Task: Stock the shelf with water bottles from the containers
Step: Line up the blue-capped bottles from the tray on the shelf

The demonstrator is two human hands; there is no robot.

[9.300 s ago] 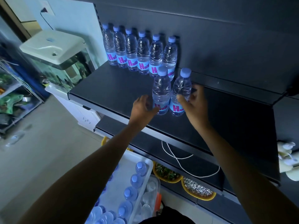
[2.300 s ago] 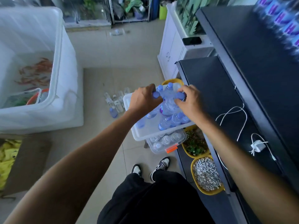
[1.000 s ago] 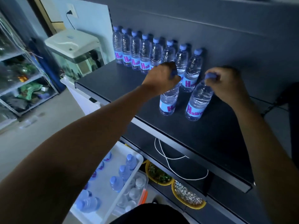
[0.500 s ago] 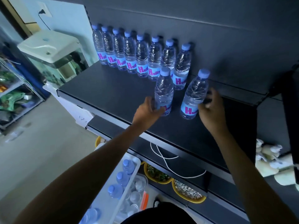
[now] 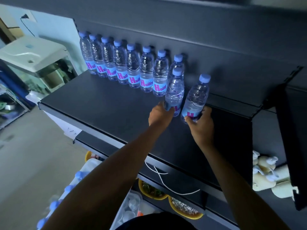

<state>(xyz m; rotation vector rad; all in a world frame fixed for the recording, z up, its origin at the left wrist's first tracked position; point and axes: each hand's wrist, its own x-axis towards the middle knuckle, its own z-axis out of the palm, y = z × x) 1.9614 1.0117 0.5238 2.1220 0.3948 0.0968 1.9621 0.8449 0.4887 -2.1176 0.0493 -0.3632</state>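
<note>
Two clear water bottles with blue caps stand on the dark shelf point(image 5: 103, 110) in front of a back row of several bottles point(image 5: 132, 70). My left hand point(image 5: 160, 114) grips the base of the left bottle point(image 5: 174, 92), which stands upright. The right bottle point(image 5: 196, 97) leans slightly right, and my right hand point(image 5: 201, 126) holds it low, fingers curled round its label. At the lower left, the white container point(image 5: 89, 165) with more blue-capped bottles point(image 5: 78, 174) is partly hidden behind my left arm.
A lower shelf carries a white cable point(image 5: 166, 181). Two yellow bowls point(image 5: 152, 190) sit below it. A white fish-tank lid point(image 5: 31, 52) is at the left, pale soft toys point(image 5: 267, 173) at the right. Floor lies to the left.
Both hands have slid the two bottles a little further back toward the row. My fingers now wrap lower around their bases.
</note>
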